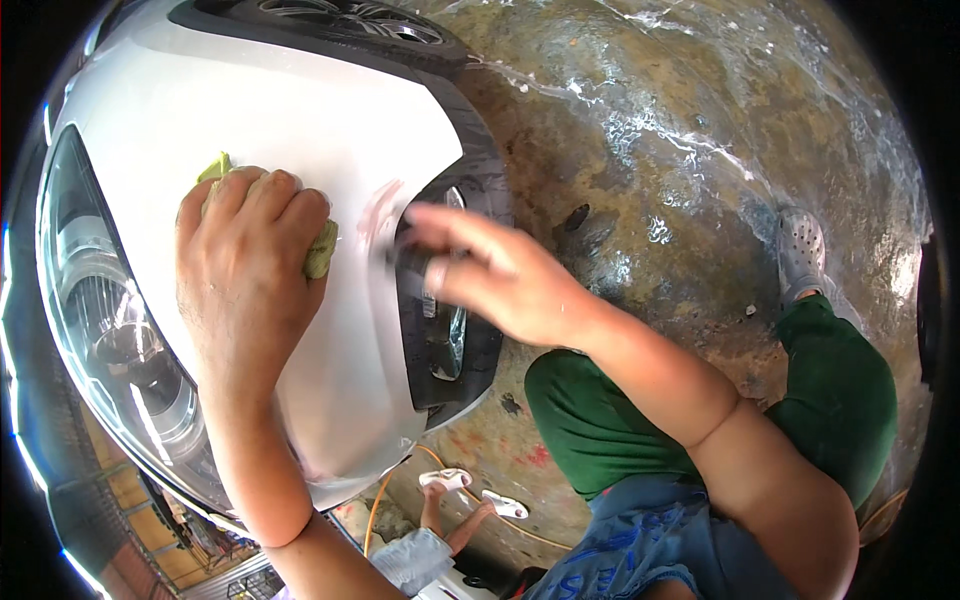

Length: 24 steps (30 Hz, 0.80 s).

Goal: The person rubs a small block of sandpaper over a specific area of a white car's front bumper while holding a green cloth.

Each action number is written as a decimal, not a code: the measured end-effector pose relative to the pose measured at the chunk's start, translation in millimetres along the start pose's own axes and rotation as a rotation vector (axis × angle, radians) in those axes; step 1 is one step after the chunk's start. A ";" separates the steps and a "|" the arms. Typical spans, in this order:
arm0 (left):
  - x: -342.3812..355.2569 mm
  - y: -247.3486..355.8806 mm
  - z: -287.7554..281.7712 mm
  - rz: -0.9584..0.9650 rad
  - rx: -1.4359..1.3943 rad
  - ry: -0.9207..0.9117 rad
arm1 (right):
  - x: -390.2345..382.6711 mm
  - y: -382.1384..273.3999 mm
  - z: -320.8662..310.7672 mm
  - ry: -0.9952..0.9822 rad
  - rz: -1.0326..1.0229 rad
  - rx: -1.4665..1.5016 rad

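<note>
My left hand (pixel 245 240) is closed round a crumpled yellow-green cloth (pixel 321 250) and presses it against the white front corner of a car (pixel 340 110). Bits of the cloth stick out above the knuckles and beside the little finger. My right hand (pixel 505 275) is held up beside the dark fog lamp recess (pixel 480 345), its thumb and fingers apart and the fingertips blurred by motion. Nothing shows clearly between those fingers; whether they touch the bumper I cannot tell. Left of my left hand lies the car's headlight (pixel 120 330).
Wet concrete floor (pixel 650 120) with streaks of suds spreads to the right of the car. A wheel (pixel 370 25) shows at the top. An orange hose (pixel 378 500) runs along the ground near another person's legs (pixel 465 530) in pale shoes.
</note>
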<state>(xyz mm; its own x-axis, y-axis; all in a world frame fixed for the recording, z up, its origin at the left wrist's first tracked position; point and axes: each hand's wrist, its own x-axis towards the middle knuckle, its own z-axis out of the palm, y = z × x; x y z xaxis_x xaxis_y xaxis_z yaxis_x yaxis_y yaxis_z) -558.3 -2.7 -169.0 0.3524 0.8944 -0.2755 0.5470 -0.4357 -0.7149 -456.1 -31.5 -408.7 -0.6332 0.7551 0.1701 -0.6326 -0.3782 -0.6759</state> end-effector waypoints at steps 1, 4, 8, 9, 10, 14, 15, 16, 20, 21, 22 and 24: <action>1.9 -0.9 -1.8 0.003 -0.002 0.014 | 5.2 3.5 3.8 0.162 -0.084 0.046; 9.3 3.5 3.6 0.015 -0.023 0.037 | 20.0 14.4 30.5 0.502 -0.189 0.180; 5.9 4.5 3.1 0.011 -0.010 0.018 | 27.1 15.0 76.7 0.556 -0.145 0.117; 5.3 4.7 4.5 0.015 -0.007 0.014 | 27.2 15.1 81.5 0.587 -0.158 -0.061; 5.0 5.1 6.3 0.023 -0.012 0.031 | 28.1 16.5 79.3 0.589 -0.158 -0.056; 6.2 5.7 1.6 0.030 -0.025 0.032 | 28.3 13.9 70.9 0.549 -0.071 -0.042; 5.2 6.5 1.6 0.031 -0.025 0.031 | 21.7 14.2 74.1 0.543 -0.033 -0.044; 3.6 7.2 1.7 0.050 -0.039 0.013 | 18.0 15.2 76.5 0.537 0.006 -0.046; -3.0 9.0 -0.5 0.103 -0.056 -0.030 | 33.8 28.8 69.5 0.615 -0.149 -0.064; -6.2 8.3 -4.0 0.100 -0.050 -0.042 | 44.0 20.9 64.9 0.628 -0.160 -0.080; -6.9 9.9 -4.3 0.090 -0.056 -0.028 | 49.5 17.8 60.5 0.649 -0.167 -0.109; -10.7 13.7 -2.7 0.076 -0.067 -0.021 | 44.1 27.6 68.2 0.660 -0.169 -0.075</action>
<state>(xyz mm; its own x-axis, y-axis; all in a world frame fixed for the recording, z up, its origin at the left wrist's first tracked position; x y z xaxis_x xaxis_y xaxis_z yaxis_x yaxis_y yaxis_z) -552.5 -18.6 -174.2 0.3792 0.8599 -0.3417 0.5689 -0.5079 -0.6469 -531.9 -45.1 -370.9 -0.1085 0.9779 -0.1790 -0.6514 -0.2059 -0.7303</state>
